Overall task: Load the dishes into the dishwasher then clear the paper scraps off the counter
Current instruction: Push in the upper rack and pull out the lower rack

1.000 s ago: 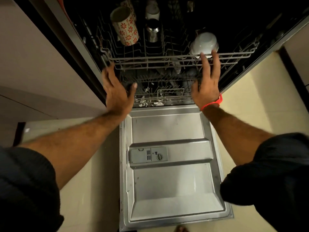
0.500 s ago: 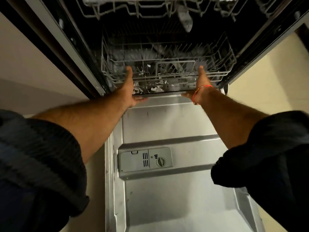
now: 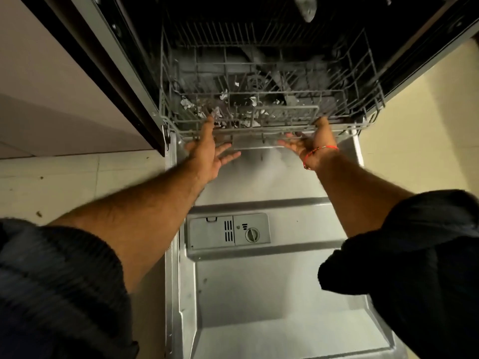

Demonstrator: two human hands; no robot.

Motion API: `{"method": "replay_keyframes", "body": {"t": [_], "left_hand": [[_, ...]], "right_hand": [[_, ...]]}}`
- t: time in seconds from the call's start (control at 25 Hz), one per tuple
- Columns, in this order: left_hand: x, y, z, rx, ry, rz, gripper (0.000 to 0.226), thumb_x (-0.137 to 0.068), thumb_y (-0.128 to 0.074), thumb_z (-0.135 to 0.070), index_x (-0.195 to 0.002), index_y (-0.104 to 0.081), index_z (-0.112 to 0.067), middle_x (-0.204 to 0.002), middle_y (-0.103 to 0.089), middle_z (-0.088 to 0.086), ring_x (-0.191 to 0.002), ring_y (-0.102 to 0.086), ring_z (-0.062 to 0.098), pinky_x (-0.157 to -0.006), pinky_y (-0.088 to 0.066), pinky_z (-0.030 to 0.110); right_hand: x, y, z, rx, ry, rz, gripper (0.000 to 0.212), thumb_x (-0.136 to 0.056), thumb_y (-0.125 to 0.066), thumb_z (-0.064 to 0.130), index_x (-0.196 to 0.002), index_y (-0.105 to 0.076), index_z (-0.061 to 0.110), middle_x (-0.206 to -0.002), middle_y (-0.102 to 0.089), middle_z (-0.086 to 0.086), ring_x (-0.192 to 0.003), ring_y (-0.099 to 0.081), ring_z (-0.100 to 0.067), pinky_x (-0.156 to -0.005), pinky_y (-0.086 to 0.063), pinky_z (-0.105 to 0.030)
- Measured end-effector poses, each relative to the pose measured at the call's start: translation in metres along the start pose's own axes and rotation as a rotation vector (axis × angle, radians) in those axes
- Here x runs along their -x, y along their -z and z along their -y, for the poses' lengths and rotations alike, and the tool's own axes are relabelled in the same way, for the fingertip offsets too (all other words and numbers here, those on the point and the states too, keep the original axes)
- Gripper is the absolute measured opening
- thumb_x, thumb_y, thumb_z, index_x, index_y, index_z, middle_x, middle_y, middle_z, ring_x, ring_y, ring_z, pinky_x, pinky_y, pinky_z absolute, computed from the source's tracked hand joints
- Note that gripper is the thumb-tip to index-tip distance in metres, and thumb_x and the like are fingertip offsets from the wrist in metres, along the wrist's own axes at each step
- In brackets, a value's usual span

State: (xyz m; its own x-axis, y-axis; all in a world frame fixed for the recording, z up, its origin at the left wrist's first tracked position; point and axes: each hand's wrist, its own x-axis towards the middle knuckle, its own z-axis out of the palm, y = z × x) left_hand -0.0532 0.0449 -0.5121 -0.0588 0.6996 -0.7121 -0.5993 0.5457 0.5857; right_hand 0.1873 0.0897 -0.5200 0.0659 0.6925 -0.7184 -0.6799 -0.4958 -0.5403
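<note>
Resting open under the front rail of the stiff, light wire lower rack (image 3: 269, 110), left hand (image 3: 207, 151) and right hand (image 3: 309, 143) hold nothing; grasp that rail.

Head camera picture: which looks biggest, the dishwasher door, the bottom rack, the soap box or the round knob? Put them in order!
1. Dishwasher door, biggest, though it is also nearest the camera.
2. Bottom rack.
3. Soap box.
4. Round knob, smallest.
</note>
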Motion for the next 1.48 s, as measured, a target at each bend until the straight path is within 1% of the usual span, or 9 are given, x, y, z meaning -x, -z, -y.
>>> {"method": "replay_keyframes", "body": {"t": [0.16,0.36,0.6,0.76,0.88,1.04,1.2,1.36,1.48], "left_hand": [[0.044,0.022,0.031,0.049,0.024,-0.070,0.060,-0.089,-0.069,-0.046,-0.134,-0.046,-0.013,-0.126,-0.060,0.022,-0.108,-0.068,0.035,-0.074,-0.062,0.050],[0.127,0.053,0.088,0.118,0.106,-0.125,0.035,-0.094,-0.066,-0.036,-0.105,-0.060,-0.004,-0.096,-0.070,0.014,-0.094,-0.072,0.028,-0.080,-0.063,0.043],[0.221,0.092,0.160,0.178,0.182,-0.252,0.032,-0.092,-0.068,-0.027,-0.114,-0.057,-0.005,-0.111,-0.068,0.015,-0.094,-0.071,0.029,-0.072,-0.064,0.043],[0.267,0.115,0.195,0.186,0.235,-0.314,0.034,-0.090,-0.069,-0.023,-0.117,-0.056,-0.006,-0.109,-0.065,0.014,-0.096,-0.069,0.031,-0.080,-0.062,0.048],[0.291,0.122,0.210,0.146,0.271,-0.328,0.022,-0.094,-0.065,-0.023,-0.098,-0.059,-0.002,-0.096,-0.063,0.012,-0.097,-0.066,0.032,-0.091,-0.058,0.049],[0.309,0.126,0.227,0.140,0.273,-0.394,0.038,-0.095,-0.064,-0.021,-0.121,-0.053,0.004,-0.107,-0.062,0.017,-0.111,-0.065,0.041,-0.066,-0.064,0.047],[0.305,0.129,0.223,0.096,0.311,-0.424,0.052,-0.093,-0.067,-0.023,-0.135,-0.048,0.001,-0.118,-0.060,0.017,-0.106,-0.067,0.040,-0.061,-0.063,0.045],[0.315,0.134,0.212,-0.171,0.476,-0.325,0.055,-0.093,-0.062,-0.045,-0.130,-0.052,-0.005,-0.127,-0.057,0.016,-0.110,-0.065,0.041,-0.082,-0.061,0.052],[0.337,0.139,0.207,-0.537,0.427,-0.306,0.061,-0.088,-0.063,-0.060,-0.114,-0.067,-0.005,-0.113,-0.071,0.011,-0.099,-0.070,0.032,-0.079,-0.062,0.050]], "right_hand": [[0.049,0.034,-0.026,-0.002,-0.004,-0.125,0.051,-0.096,-0.052,0.041,-0.129,-0.048,0.002,-0.119,-0.057,-0.024,-0.098,-0.063,-0.042,-0.061,-0.056,-0.058],[0.134,0.088,-0.066,-0.041,-0.062,-0.201,0.021,-0.099,-0.045,0.030,-0.103,-0.056,0.012,-0.108,-0.060,-0.014,-0.097,-0.062,-0.038,-0.072,-0.054,-0.063],[0.222,0.165,-0.117,-0.056,-0.108,-0.253,0.017,-0.098,-0.041,0.018,-0.082,-0.046,0.014,-0.089,-0.054,-0.012,-0.095,-0.063,-0.040,-0.073,-0.055,-0.064],[0.260,0.209,-0.144,-0.011,-0.134,-0.327,0.009,-0.092,-0.040,0.007,-0.094,-0.048,0.008,-0.097,-0.054,-0.017,-0.095,-0.064,-0.042,-0.068,-0.057,-0.060],[0.273,0.232,-0.156,-0.020,-0.161,-0.402,0.016,-0.093,-0.040,0.007,-0.108,-0.043,0.010,-0.107,-0.055,-0.018,-0.094,-0.062,-0.043,-0.068,-0.057,-0.059],[0.292,0.245,-0.161,-0.003,-0.183,-0.404,0.005,-0.098,-0.041,0.007,-0.100,-0.045,0.006,-0.099,-0.058,-0.015,-0.083,-0.063,-0.037,-0.084,-0.051,-0.063],[0.295,0.244,-0.153,0.039,-0.224,-0.399,0.009,-0.099,-0.041,0.006,-0.091,-0.046,0.006,-0.080,-0.051,-0.014,-0.084,-0.062,-0.037,-0.073,-0.053,-0.056],[0.309,0.246,-0.148,0.238,-0.297,-0.367,0.026,-0.099,-0.054,0.034,-0.117,-0.054,0.015,-0.102,-0.058,-0.011,-0.103,-0.061,-0.038,-0.086,-0.055,-0.056],[0.333,0.242,-0.137,0.694,-0.315,-0.337,0.046,-0.098,-0.045,0.053,-0.112,-0.060,0.012,-0.099,-0.065,-0.013,-0.085,-0.068,-0.035,-0.074,-0.060,-0.047]]}}
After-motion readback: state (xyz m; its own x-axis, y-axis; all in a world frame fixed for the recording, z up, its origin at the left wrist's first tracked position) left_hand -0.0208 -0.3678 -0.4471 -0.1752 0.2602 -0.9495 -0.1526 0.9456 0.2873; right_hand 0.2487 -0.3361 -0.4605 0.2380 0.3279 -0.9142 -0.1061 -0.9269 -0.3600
